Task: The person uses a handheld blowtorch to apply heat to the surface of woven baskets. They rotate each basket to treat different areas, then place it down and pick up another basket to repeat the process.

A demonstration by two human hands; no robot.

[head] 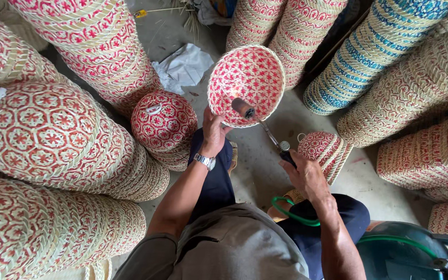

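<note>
Partly hidden green hose [294, 215] behind right hand [307, 179]

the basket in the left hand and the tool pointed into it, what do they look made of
The basket looks woven from thin plant strips, perhaps bamboo or palm, dyed red over a natural pale tone with a matte finish; the interlaced star pattern shows it. The tool in the right hand looks metal: a slim shiny stem, darker nozzle, dark grip.

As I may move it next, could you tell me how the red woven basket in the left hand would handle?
The basket is probably light: the left hand alone holds it up by the rim. Its open weave suggests it may flex a little when squeezed. With its round shape, it could roll if laid sideways.
</note>
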